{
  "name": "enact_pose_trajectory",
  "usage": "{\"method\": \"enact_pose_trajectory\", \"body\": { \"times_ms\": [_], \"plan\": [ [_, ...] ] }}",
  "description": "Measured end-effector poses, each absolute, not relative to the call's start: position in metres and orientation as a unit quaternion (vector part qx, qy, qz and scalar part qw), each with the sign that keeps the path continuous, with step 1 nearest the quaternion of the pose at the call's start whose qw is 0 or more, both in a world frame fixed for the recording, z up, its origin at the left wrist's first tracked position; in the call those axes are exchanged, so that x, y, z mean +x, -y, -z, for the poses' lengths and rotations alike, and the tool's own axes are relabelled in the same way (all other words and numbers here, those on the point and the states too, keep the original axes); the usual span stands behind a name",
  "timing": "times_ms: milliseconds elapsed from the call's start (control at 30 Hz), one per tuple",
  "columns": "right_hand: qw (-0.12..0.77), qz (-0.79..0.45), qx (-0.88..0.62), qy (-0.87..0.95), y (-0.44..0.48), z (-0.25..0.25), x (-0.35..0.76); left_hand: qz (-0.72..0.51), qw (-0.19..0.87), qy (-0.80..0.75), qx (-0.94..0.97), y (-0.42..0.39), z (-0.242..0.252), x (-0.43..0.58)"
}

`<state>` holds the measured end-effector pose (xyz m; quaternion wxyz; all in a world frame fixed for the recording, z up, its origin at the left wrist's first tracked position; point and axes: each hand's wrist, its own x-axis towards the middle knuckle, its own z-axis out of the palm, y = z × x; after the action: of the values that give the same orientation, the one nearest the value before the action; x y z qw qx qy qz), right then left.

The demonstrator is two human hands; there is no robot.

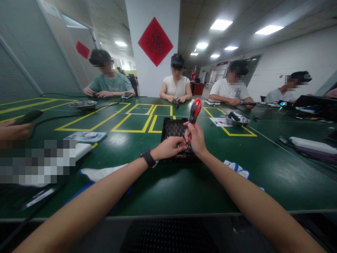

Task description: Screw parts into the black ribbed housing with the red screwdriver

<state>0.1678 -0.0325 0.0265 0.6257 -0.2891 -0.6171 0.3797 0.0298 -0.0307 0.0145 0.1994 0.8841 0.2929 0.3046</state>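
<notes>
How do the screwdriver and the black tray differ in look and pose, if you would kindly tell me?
Colour: the screwdriver has a red and black handle, while the black tray looks dark all over.
Pose: the screwdriver points handle-up in the right hand, whereas the tray rests on the table.
Size: the tray is clearly wider than the screwdriver.
Both show black.

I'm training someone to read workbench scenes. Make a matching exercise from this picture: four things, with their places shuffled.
Things:
1. Screwdriver
2. Black wristwatch
3. Red diamond-shaped sign
4. Black open-topped case

Places:
A. Against the white pillar
B. On the green table
C. Around the left wrist
D. In the right hand

Pairs: 1-D, 2-C, 3-A, 4-B
</notes>
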Motion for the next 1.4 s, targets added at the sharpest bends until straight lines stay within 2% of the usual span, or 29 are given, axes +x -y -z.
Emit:
{"method": "enact_pose_trajectory", "body": {
  "times_ms": [200,400,633,933,1133,1400],
  "plan": [
    [0.627,-0.372,-0.283,0.623,0.0321,-0.0259,0.1670,-0.296,0.163,-0.326,0.883,0.0284,-0.0102,0.0301],
    [0.619,-0.392,-0.292,0.615,0.0339,-0.0258,0.1673,-0.288,0.204,-0.273,0.895,0.0299,-0.0132,0.0287],
    [0.636,-0.366,-0.280,0.619,0.0344,-0.0269,0.1648,-0.291,0.149,-0.313,0.892,0.0317,-0.0146,0.0311],
    [0.607,-0.404,-0.290,0.620,0.0362,-0.0256,0.1671,-0.290,0.197,-0.275,0.895,0.0310,-0.0161,0.0294],
    [0.639,-0.370,-0.271,0.617,0.0353,-0.0259,0.1655,-0.293,0.150,-0.308,0.893,0.0309,-0.0157,0.0306],
    [0.606,-0.406,-0.279,0.625,0.0365,-0.0259,0.1671,-0.300,0.243,-0.285,0.877,0.0308,-0.0151,0.0288]
  ]
}}
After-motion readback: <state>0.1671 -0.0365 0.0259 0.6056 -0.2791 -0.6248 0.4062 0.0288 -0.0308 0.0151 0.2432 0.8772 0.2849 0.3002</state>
